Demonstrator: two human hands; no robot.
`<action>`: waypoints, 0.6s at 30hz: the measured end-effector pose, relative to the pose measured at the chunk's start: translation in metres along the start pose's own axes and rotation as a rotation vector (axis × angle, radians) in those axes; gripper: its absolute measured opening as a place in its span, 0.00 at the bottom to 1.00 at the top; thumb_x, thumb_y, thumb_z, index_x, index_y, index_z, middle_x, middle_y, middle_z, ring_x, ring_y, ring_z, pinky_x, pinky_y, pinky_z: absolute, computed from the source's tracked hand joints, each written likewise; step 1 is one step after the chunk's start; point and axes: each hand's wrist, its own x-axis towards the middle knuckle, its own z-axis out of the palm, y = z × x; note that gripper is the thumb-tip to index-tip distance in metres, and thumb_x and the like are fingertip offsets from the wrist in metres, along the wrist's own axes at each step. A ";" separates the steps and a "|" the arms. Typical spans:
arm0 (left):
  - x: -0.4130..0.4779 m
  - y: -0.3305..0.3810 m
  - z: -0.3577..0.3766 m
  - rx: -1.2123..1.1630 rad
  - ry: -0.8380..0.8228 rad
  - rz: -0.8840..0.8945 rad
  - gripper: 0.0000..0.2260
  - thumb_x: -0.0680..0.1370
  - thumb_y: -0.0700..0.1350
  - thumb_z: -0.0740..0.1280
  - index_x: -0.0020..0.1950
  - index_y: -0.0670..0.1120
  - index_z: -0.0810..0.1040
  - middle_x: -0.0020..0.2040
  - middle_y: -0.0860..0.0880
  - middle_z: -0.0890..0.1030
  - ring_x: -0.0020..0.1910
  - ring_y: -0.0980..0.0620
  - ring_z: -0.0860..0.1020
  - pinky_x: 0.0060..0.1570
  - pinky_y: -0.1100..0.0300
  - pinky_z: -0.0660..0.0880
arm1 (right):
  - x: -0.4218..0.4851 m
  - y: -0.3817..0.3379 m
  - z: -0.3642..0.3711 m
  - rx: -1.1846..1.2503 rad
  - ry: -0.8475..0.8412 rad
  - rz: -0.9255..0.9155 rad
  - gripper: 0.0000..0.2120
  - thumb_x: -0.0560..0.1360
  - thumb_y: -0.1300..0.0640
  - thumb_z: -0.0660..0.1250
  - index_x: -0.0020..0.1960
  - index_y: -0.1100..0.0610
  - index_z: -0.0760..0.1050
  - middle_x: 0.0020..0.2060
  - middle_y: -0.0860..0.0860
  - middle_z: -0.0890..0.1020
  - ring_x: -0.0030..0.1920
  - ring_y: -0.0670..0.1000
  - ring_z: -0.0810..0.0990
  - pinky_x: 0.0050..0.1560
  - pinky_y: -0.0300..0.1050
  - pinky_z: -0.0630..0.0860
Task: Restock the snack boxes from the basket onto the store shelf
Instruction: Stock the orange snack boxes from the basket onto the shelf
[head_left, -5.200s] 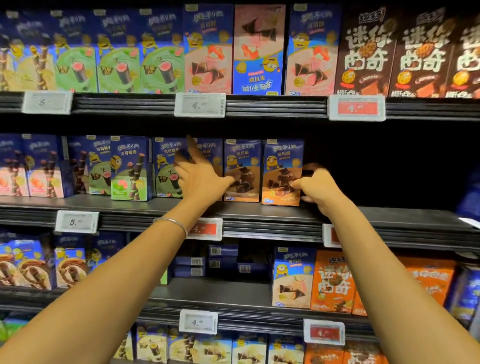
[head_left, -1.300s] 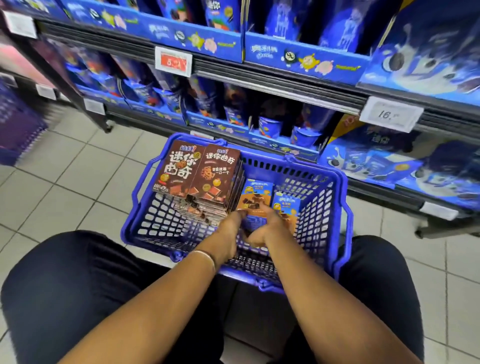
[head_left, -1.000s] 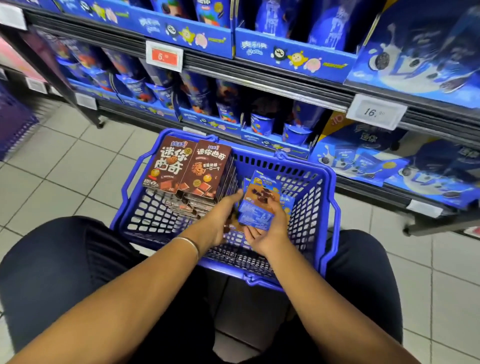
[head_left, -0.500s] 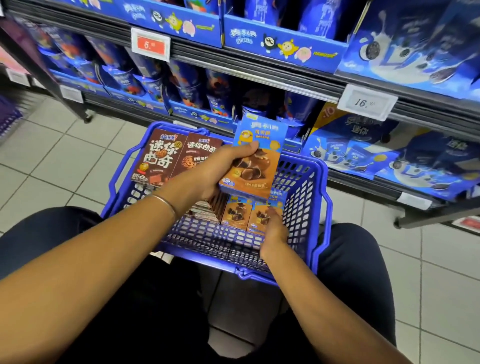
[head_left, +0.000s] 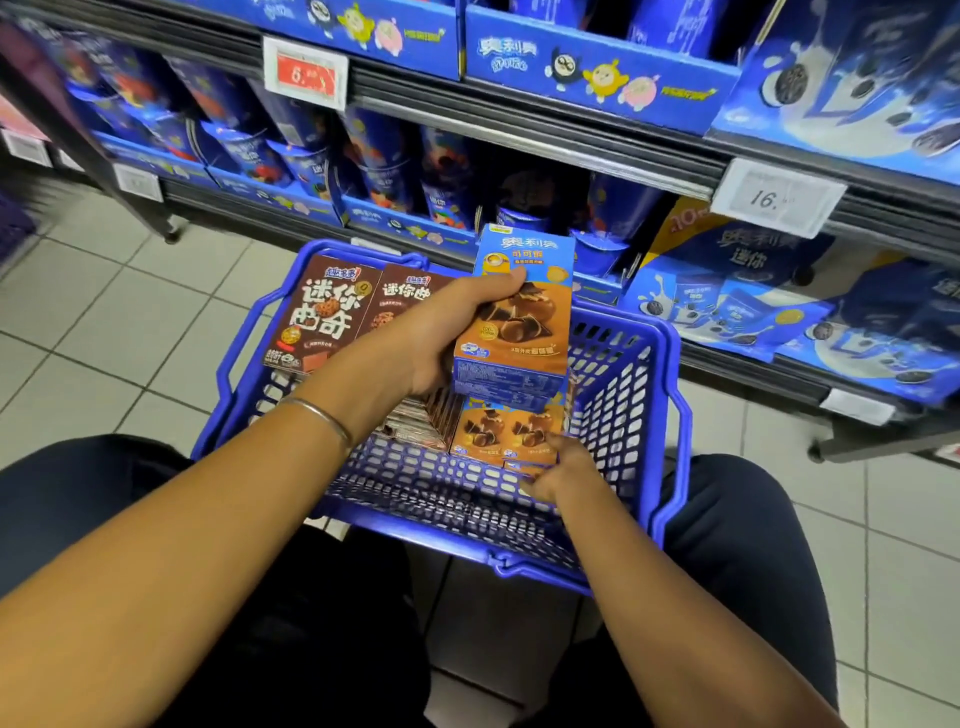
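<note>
the left hand (head_left: 441, 332) grips one orange-and-blue snack box (head_left: 519, 317) above the blue basket (head_left: 660, 415), long axis upright, top end toward the shelf (head_left: 519, 150). the right hand (head_left: 563, 470) is low in the basket and touches the standing orange boxes (head_left: 498, 431); whether it grips them, i cannot tell.

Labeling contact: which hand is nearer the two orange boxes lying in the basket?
Right. The right hand touches the near edge of the orange boxes in the basket. The left hand is above them, gripping a separate box over the basket.
</note>
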 end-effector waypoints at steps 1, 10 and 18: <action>0.001 -0.002 -0.001 0.028 0.006 -0.020 0.18 0.78 0.59 0.71 0.37 0.49 0.89 0.47 0.45 0.89 0.41 0.47 0.87 0.51 0.48 0.85 | -0.002 -0.001 0.000 0.014 -0.005 -0.003 0.12 0.82 0.56 0.67 0.64 0.57 0.76 0.73 0.59 0.69 0.72 0.62 0.70 0.72 0.61 0.69; 0.001 0.006 -0.013 -0.021 0.056 0.034 0.16 0.79 0.56 0.72 0.36 0.49 0.89 0.43 0.47 0.89 0.37 0.49 0.87 0.38 0.53 0.85 | -0.058 0.019 0.000 0.130 -0.155 -0.395 0.09 0.81 0.49 0.64 0.54 0.53 0.76 0.52 0.52 0.81 0.56 0.55 0.82 0.52 0.48 0.79; -0.010 0.030 -0.022 0.009 0.178 0.216 0.09 0.81 0.51 0.72 0.52 0.46 0.84 0.47 0.46 0.89 0.40 0.48 0.88 0.36 0.55 0.84 | -0.134 0.004 0.000 0.215 -0.401 -1.037 0.18 0.74 0.50 0.63 0.60 0.56 0.73 0.51 0.52 0.80 0.51 0.53 0.79 0.48 0.51 0.73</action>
